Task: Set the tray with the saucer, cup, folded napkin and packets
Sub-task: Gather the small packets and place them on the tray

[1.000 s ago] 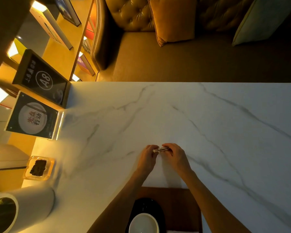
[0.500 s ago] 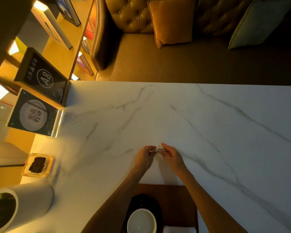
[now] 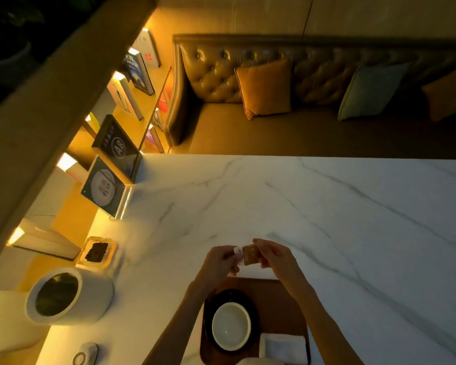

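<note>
A dark wooden tray (image 3: pixel 282 306) lies at the near edge of the marble table. On it a white cup (image 3: pixel 231 326) sits on a black saucer (image 3: pixel 253 316), and a folded white napkin (image 3: pixel 283 347) lies to the cup's right. Above the tray's far edge both hands hold small packets (image 3: pixel 249 255), a brown one and a white one beside it. My left hand (image 3: pixel 220 260) pinches their left side, my right hand (image 3: pixel 273 255) the right side.
A white cylindrical pot (image 3: pixel 69 297) stands at the left, with a small glass dish (image 3: pixel 96 252) of dark material behind it. Two table signs (image 3: pixel 108 185) lean along the left edge. A tufted sofa with cushions (image 3: pixel 265 88) lies beyond the table.
The hands have lifted the packets off the table and drawn them nearer the tray. The camera has tilted, showing more of the tray and napkin.
</note>
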`<state>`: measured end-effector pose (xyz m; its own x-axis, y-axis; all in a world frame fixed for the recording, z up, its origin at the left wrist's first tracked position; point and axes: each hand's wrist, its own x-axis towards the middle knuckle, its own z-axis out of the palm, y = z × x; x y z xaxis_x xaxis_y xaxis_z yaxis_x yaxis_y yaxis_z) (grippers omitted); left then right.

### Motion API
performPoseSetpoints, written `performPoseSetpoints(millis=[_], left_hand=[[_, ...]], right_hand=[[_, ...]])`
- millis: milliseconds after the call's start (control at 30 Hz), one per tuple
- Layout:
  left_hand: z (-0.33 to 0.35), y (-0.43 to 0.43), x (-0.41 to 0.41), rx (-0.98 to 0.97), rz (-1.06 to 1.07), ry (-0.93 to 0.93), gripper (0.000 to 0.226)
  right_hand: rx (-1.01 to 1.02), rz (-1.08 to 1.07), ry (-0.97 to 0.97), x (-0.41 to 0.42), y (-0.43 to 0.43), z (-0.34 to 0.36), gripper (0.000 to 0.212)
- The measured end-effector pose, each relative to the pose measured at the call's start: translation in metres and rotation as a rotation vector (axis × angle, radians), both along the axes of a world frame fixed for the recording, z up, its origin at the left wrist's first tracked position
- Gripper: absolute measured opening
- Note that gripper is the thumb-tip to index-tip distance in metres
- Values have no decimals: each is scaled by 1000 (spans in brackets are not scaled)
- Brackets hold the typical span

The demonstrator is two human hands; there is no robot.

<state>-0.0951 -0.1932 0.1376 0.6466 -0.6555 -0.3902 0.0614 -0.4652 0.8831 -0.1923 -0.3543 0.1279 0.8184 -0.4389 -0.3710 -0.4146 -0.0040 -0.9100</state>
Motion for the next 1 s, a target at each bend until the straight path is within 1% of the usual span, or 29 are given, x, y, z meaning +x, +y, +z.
performPoseSetpoints(millis=[100, 167, 267, 333, 433, 533, 767, 867, 1000], left_hand=[[29, 23, -23, -62, 99, -18, 19], [42, 37, -45, -71, 135, -79, 19], [47, 55, -83, -28, 155, -126, 24], [43, 66, -107, 12, 160, -143, 26], [42, 84, -138, -11, 200, -43, 25], [45, 98, -163, -56, 216, 77, 24], [36, 118, -182, -89, 253, 179, 26], [34, 124, -186, -90, 262, 180, 25], [25, 124, -188, -11, 264, 105, 25]], right_hand=[[-54, -7, -26, -25, 24, 27, 25], [-65, -39, -24, -41, 44, 37, 26], [-85, -61, 8, -69, 77, 43, 29], [-43, -91, -9, -88, 97, 42, 27], [23, -138, -29, -119, 119, 38, 23], [23, -146, -20, -143, 127, 36, 29], [-13, -158, -1, -166, 143, 37, 20], [-18, -161, 7, -170, 147, 35, 17], [-125, -52, 29, -170, 149, 35, 19]])
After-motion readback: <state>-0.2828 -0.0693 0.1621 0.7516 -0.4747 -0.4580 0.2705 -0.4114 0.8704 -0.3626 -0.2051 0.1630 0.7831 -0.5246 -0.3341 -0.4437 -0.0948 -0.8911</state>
